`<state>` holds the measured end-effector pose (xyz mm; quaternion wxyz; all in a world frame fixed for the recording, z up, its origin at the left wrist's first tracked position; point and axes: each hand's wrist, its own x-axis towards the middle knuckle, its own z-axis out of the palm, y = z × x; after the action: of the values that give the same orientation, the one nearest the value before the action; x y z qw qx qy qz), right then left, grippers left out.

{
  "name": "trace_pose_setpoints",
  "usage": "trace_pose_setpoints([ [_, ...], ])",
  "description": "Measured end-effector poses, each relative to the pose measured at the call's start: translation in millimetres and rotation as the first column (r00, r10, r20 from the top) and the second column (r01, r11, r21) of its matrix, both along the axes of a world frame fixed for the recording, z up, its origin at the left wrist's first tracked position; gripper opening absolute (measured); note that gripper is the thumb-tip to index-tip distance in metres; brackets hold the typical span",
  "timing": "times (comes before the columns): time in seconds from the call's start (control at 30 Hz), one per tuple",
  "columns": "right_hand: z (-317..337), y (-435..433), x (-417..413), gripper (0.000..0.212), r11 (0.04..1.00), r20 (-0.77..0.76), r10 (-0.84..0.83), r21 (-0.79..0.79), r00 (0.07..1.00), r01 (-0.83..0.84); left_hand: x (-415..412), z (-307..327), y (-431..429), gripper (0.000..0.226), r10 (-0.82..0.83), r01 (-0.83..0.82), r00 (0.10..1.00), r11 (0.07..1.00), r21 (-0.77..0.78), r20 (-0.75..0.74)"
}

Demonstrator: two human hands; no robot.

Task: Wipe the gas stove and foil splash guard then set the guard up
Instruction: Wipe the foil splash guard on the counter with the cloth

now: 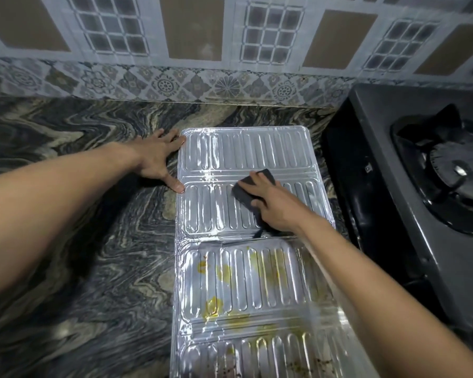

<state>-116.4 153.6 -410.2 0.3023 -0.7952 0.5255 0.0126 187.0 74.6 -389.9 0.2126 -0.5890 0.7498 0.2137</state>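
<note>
1. Two bare hands work over a foil splash guard (246, 241) that lies flat on a marbled stone counter (79, 255), running from the centre of the frame down to the bottom edge.
2. The left hand (159, 159), at centre left, is spread open and holds nothing; its fingertips and thumb press against the guard's left edge.
3. The right hand (273, 205), at centre, is closed on a dark sponge (253, 184) and presses it flat on the guard's second ribbed panel.
4. The upper two panels of the guard look shiny and clean; the lower panels carry yellow smears and, near the bottom edge, dark specks.
5. The gas stove (421, 214), black, sits at the right of the frame just beside the guard, with one burner (456, 170) and its pan support in view.
6. The counter has swirling bands of grey, black and cream.
7. Across the top of the frame, the wall (230, 36) is tiled in brown rectangles and grid patterns, with a strip of ornamental floral tiles where it meets the counter.
</note>
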Motion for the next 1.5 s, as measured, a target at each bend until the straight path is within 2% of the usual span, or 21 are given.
trace_pose_setpoints([
  [0.17,5,4,-27,0.063,1.000,-0.042,-0.001,0.012,0.999,0.001,-12,10,8,0.147,-0.020,0.023,0.999,0.998,-0.066,0.044],
  [0.27,-1,8,-28,0.053,1.000,-0.030,-0.004,-0.016,1.000,0.004,-20,16,29,0.132,-0.049,0.049,0.999,0.989,-0.137,0.005],
  [0.37,-8,7,-32,0.052,0.997,-0.082,0.025,-0.074,0.996,-0.032,-28,17,67,0.147,-0.045,0.043,0.997,0.999,-0.034,-0.058],
  [0.47,-10,2,-33,0.051,0.996,-0.079,0.026,-0.088,0.997,-0.033,-32,9,96,0.156,-0.057,0.056,0.998,0.998,0.039,0.011],
  [0.63,-6,-3,-49,0.077,0.991,-0.148,-0.078,-0.116,0.986,0.061,-42,3,96,0.164,-0.003,0.000,0.999,0.998,0.066,0.043],
  [0.73,13,-3,-54,0.069,0.988,-0.277,-0.124,-0.121,0.953,0.094,-43,2,98,0.165,0.004,-0.006,0.999,0.998,0.057,0.035],
  [0.9,51,-14,-57,0.051,0.988,-0.404,-0.134,0.017,0.905,0.153,-43,3,99,0.167,0.018,-0.019,1.000,0.999,0.051,0.026],
  [1.0,64,-18,-58,0.040,0.974,-0.352,-0.219,-0.017,0.910,0.227,-43,4,99,0.167,0.026,-0.027,0.999,0.998,0.059,0.019],
  [1.07,62,-9,-56,0.041,0.956,-0.277,-0.291,-0.057,0.916,0.287,-43,4,99,0.167,0.026,-0.027,0.999,0.998,0.063,0.019],
  [1.17,31,37,-51,0.052,0.926,-0.243,-0.376,-0.061,0.894,0.373,-43,3,100,0.165,0.023,-0.024,1.000,0.998,0.058,0.019],
  [1.27,-6,78,-37,0.065,0.880,-0.191,-0.459,-0.232,0.868,0.414,-41,2,100,0.166,0.022,-0.022,1.000,0.998,0.050,0.017],
  [1.33,-18,89,-23,0.067,0.886,-0.154,-0.413,-0.297,0.898,0.356,-40,2,100,0.166,0.021,-0.022,1.000,0.998,0.059,0.013],
  [1.5,-9,124,5,0.077,0.952,-0.080,-0.107,-0.297,0.991,0.079,-41,2,99,0.167,0.013,-0.014,1.000,0.999,0.051,0.017],
])
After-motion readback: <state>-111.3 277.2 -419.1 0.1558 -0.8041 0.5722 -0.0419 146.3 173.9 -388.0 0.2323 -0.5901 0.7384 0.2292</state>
